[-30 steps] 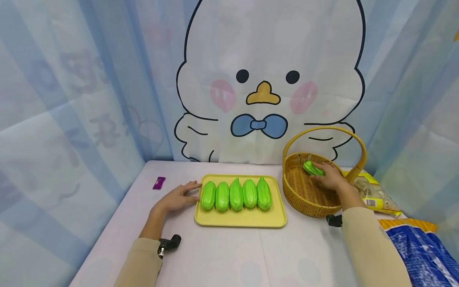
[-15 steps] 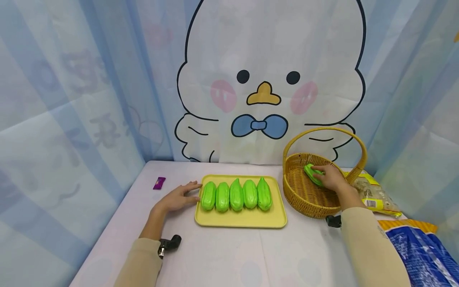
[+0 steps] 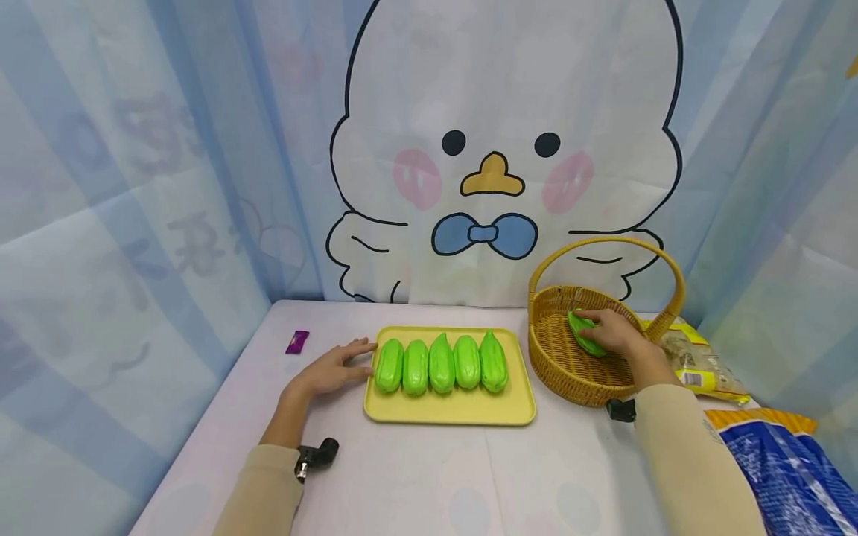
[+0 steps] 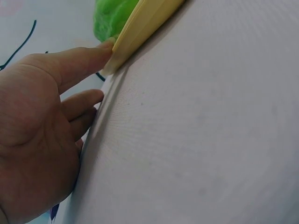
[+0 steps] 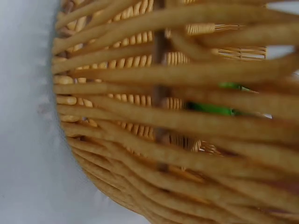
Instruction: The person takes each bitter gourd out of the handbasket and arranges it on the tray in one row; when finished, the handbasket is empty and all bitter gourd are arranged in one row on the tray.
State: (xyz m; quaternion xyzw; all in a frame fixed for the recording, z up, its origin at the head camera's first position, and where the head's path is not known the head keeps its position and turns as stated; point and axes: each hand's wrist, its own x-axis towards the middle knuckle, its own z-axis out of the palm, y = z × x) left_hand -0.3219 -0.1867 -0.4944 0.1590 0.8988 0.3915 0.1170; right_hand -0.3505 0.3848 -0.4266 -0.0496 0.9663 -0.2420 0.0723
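Observation:
A yellow tray [image 3: 449, 414] on the table carries a row of several glossy, ridged green bitter melons [image 3: 441, 363], possibly plastic. My left hand [image 3: 333, 370] rests against the tray's left edge with fingers extended; in the left wrist view its thumb [image 4: 84, 63] touches the rim. On the right stands a wicker basket [image 3: 553, 350] with a tall arched handle. Inside it, my right hand [image 3: 613, 333] holds another bitter melon [image 3: 590, 344] low near the bottom, partly covered by the fingers. Through the basket weave [image 5: 107, 112], the right wrist view shows only a bit of green.
A small purple wrapped candy [image 3: 297, 342] lies at the left back. Behind the basket is a yellow and clear bag [image 3: 704, 361]; a blue bag [image 3: 780, 465] lies at the right edge. A printed curtain [image 3: 496, 89] closes off the back.
In the basket, the bitter melon under my right hand has shifted slightly down and turned more lengthwise. The left hand, tray and its row of bitter melons have stayed put.

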